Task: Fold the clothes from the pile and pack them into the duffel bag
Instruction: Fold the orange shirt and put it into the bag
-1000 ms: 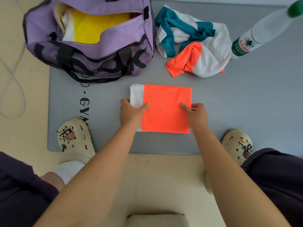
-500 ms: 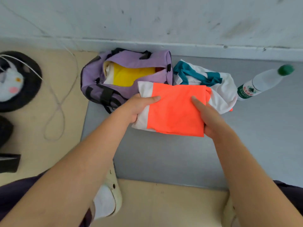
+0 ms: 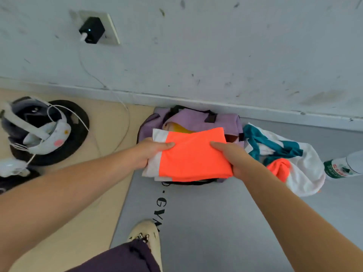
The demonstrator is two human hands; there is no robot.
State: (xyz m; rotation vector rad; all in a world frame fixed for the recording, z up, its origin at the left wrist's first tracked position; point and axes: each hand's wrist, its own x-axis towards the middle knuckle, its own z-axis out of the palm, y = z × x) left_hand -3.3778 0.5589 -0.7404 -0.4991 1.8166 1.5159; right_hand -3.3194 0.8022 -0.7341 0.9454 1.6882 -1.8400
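1. Fingers [image 3: 217,144] on both sides pinch the folded orange shirt [image 3: 194,156]: your left hand [image 3: 151,154] and right hand [image 3: 235,160] hold it above the open purple duffel bag [image 3: 222,121].
2. It's soft and floppy, so grip the edges or it unfolds.
3. Leftover clothes pile [image 3: 290,158] sits just right of the bag, water bottle [image 3: 341,167] beyond; neither blocks you.

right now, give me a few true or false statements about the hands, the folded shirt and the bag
1. Both hands, left hand and right hand, hold the folded orange and white shirt. True.
2. The shirt lies flat on the grey mat. False: it is held up in front of the purple duffel bag.
3. The bag is zipped shut. False: it is open, with yellow cloth inside.
4. A clothes pile lies right of the bag. True.
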